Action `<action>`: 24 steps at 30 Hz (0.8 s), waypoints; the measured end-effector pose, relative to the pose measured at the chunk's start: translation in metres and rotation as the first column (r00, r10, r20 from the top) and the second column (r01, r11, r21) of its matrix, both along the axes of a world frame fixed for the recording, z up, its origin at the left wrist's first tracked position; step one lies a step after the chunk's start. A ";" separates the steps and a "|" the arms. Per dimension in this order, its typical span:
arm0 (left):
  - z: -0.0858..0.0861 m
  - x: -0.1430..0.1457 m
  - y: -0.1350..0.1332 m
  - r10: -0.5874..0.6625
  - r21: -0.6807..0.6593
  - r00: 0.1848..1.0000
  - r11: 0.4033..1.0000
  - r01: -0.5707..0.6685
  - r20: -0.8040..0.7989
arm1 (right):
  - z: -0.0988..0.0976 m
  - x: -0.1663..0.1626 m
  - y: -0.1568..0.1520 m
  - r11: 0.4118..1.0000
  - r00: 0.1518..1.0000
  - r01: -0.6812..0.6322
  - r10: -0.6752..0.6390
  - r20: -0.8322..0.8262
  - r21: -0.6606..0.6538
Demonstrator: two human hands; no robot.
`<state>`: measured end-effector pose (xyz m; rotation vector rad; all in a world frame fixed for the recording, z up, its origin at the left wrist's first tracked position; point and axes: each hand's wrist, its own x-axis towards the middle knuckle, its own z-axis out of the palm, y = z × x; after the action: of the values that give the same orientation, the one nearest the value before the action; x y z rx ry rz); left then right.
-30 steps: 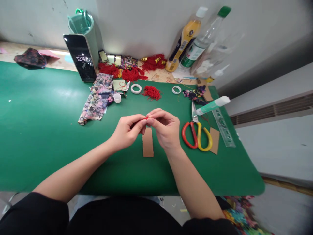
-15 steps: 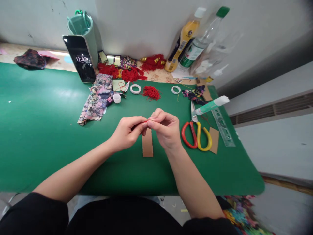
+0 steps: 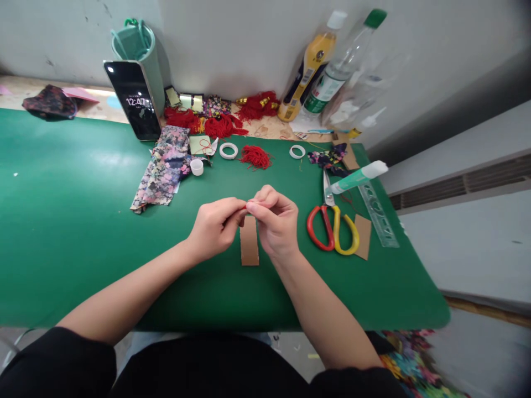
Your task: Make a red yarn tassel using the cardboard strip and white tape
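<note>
My left hand (image 3: 214, 225) and my right hand (image 3: 276, 222) meet above the middle of the green table, fingertips almost touching. Both are closed in a pinch on a bit of red thread (image 3: 244, 207), most of which the fingers hide. Below them a brown cardboard strip (image 3: 249, 246) lies flat, its far end covered by the hands. A bundle of red threads (image 3: 256, 157) lies just beyond. To the right of my right hand are scissors (image 3: 327, 226) with one red and one yellow handle.
A glue stick (image 3: 359, 177) rests across the scissors' blades, near a clear ruler (image 3: 378, 215) and a cardboard piece (image 3: 363, 237). Tape rolls (image 3: 228, 151), floral cloth (image 3: 160, 168) and a small white cup (image 3: 197, 167) lie farther back. A phone (image 3: 135, 102) and bottles (image 3: 309, 66) stand by the wall.
Both hands keep their pinch on the red thread, and the fingers have shifted slightly. My right hand sits a little farther left. The view has moved a little; other things look unchanged.
</note>
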<state>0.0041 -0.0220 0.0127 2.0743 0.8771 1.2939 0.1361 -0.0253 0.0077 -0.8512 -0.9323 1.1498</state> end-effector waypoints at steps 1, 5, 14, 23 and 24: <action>0.000 0.000 0.000 0.010 0.002 1.000 1.000 -0.010 0.003 | -0.001 -0.001 0.000 1.000 1.000 0.004 -0.004 -0.003 -0.012; 0.003 -0.002 0.002 -0.026 -0.221 0.997 0.975 0.040 0.066 | -0.002 -0.001 0.002 0.999 1.000 -0.009 0.010 0.019 -0.046; 0.006 -0.003 0.005 -0.167 -0.658 0.849 0.563 0.499 0.501 | -0.004 0.008 0.005 0.954 0.954 -0.298 0.296 -0.055 -0.033; 0.006 -0.004 0.004 -0.185 -0.677 0.766 0.372 0.634 0.616 | -0.008 0.007 0.006 0.920 0.901 -0.391 0.381 -0.208 -0.008; 0.006 -0.005 0.004 -0.193 -0.676 0.756 0.350 0.648 0.625 | -0.009 0.007 0.007 0.916 0.895 -0.400 0.391 -0.212 0.001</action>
<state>-0.0005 -0.0183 0.0191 0.9661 0.5000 0.6800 0.1431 -0.0187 -0.0010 -0.5700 -0.9320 1.5851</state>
